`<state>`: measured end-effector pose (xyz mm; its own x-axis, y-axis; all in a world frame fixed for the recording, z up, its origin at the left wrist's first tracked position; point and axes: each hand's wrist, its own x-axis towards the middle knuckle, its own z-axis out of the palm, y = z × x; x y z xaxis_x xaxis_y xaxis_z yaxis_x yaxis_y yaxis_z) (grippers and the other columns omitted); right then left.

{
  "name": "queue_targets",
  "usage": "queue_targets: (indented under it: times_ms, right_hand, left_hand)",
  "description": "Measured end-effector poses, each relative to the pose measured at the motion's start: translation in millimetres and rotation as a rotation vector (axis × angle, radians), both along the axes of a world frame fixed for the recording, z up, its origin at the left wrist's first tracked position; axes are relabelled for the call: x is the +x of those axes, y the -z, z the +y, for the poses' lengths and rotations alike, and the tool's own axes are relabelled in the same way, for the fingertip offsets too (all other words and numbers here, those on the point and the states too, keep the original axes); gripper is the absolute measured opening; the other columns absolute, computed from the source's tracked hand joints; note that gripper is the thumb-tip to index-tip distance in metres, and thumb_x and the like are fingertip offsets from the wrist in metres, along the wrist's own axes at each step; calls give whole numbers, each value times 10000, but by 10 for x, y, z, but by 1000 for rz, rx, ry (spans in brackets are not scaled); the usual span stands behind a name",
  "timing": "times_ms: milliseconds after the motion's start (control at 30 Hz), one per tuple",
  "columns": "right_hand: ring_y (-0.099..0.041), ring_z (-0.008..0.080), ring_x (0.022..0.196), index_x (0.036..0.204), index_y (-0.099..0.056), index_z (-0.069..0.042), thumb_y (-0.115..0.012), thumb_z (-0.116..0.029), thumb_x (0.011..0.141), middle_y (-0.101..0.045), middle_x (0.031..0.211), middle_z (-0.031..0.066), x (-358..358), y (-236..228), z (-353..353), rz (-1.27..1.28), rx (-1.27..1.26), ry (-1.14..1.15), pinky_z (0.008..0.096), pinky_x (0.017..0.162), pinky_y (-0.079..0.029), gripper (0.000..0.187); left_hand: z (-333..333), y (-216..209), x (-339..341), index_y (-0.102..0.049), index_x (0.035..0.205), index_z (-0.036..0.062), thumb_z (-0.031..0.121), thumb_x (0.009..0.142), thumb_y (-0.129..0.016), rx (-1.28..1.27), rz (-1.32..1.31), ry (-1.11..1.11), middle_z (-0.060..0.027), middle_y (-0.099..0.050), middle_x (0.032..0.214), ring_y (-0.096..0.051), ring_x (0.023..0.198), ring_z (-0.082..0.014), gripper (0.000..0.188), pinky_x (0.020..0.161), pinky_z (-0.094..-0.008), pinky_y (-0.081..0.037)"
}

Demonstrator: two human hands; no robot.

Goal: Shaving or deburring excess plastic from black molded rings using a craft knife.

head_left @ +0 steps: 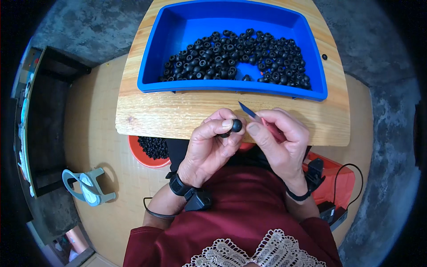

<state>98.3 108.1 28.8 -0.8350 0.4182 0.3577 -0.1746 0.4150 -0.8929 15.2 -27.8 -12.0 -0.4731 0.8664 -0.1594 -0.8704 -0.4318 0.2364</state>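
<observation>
My left hand (pixel 210 141) is closed, pinching a small round black rubber-like part (pixel 236 125) between thumb and fingers. A second dark bit shows just below it, partly hidden by the fingers. Beside it, my right hand (pixel 283 141) grips a craft knife with a red handle (pixel 272 129); its dark pointed blade (pixel 249 111) tilts up and to the left, apart from the black part. Both hands are over the near edge of the wooden table (pixel 178 113). Beyond them stands a blue tray (pixel 231 86) with many loose black parts (pixel 209 58) heaped in it.
One black part (pixel 324 57) lies on the table right of the tray. Below the table's left side is an orange-red basin (pixel 133 153) of small black pieces. A red crate (pixel 344 182) stands at right, with a black cable. A small grey-blue stool (pixel 104 197) and a shelf (pixel 38 120) are at left.
</observation>
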Motion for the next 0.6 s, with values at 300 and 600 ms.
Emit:
queue_targets:
  times_ms: [300,600]
  right_hand:
    - [-526,134,544,751,-597,2,-685,-62,778,-538,619,67,-79,-16,10,-5,66,-18,270,491,-392,112]
    - [-621,202,618,828,-660,-20,-669,-127,795,-654,717,108,-667,-194,710,-222,487,129,310,563,-458,112]
  left_hand:
    - [-12,-25,11,-579,879,1,95,829,-586,-52,-2,27,-70,-530,666,-474,542,-116,107,437,-198,-374]
    - [33,22,-71,-608,1116,89,125,850,-563,83,-64,0,-107,-484,804,-446,598,-139,272,401,-205,-373]
